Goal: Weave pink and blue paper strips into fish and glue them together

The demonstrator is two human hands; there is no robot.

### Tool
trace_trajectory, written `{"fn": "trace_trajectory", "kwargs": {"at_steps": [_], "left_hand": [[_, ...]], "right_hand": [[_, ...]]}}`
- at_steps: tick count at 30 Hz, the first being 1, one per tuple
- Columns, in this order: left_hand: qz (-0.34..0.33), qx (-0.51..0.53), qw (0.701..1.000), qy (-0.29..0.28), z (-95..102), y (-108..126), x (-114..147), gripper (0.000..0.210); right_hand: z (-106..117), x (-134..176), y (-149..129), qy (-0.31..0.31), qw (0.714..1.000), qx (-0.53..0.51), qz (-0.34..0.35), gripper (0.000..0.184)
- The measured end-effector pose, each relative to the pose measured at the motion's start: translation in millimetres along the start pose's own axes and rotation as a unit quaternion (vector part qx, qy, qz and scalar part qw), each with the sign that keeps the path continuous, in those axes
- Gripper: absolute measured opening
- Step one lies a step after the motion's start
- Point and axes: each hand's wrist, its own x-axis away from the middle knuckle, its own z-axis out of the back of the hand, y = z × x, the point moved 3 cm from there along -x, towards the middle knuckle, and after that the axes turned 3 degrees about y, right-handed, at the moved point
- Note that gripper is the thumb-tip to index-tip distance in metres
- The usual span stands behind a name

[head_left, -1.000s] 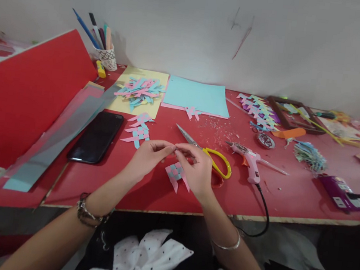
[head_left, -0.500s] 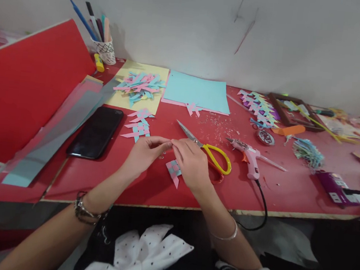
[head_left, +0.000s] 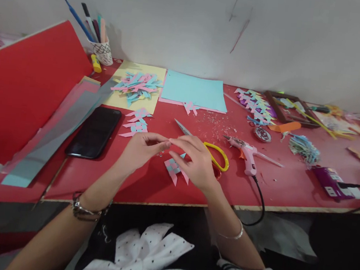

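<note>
My left hand is closed in a pinch, thumb against index finger; whatever lies between them is too small to make out. Its fingertips meet those of my right hand, whose fingers are stretched out with the thumb apart. Beneath the right hand lies a woven pink and blue paper fish, partly covered. Tiny white and dark dots sit on the red table between the hands. Scissors with yellow and red handles lie behind the right hand. More woven paper fish rest beyond the left hand.
A black phone lies at left, near paper strips and a red board. At right are a pink glue gun with its cord and a purple power strip. Behind are blue paper and a pen cup.
My right hand's thumb and fingers have spread apart, uncovering more of the woven fish below. My left hand keeps its pinch. The view has shifted slightly.
</note>
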Motion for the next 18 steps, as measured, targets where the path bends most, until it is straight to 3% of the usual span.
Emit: {"fn": "trace_trajectory", "kwargs": {"at_steps": [2, 4, 6, 9, 11, 14, 18], "left_hand": [[-0.025, -0.043, 0.999, -0.004, -1.2, -2.3, 4.4, 0.019], [-0.077, -0.096, 0.991, -0.041, -5.9, -5.1, 11.3, 0.018], [-0.136, -0.157, 0.974, -0.086, -12.9, -8.9, 20.1, 0.019], [-0.202, -0.262, 0.936, -0.119, -24.1, -16.7, 32.3, 0.021], [-0.248, -0.324, 0.905, -0.121, -31.0, -21.5, 38.4, 0.023], [-0.285, -0.378, 0.874, -0.110, -37.8, -28.8, 43.5, 0.023], [-0.285, -0.404, 0.864, -0.094, -39.1, -35.0, 45.6, 0.020]], "right_hand": [[16.3, 4.2, 6.1, 0.019, 0.999, 0.024, -0.033, 0.015], [41.5, 14.1, 19.7, 0.094, 0.985, 0.096, -0.108, 0.017], [66.4, 30.2, 38.2, 0.137, 0.948, 0.206, -0.202, 0.017], [91.0, 59.2, 66.7, 0.124, 0.867, 0.361, -0.320, 0.021], [96.2, 75.9, 82.6, 0.091, 0.832, 0.401, -0.373, 0.028], [93.4, 89.2, 99.4, 0.049, 0.820, 0.391, -0.414, 0.028], [94.7, 88.1, 109.8, 0.077, 0.830, 0.349, -0.428, 0.027]]}}
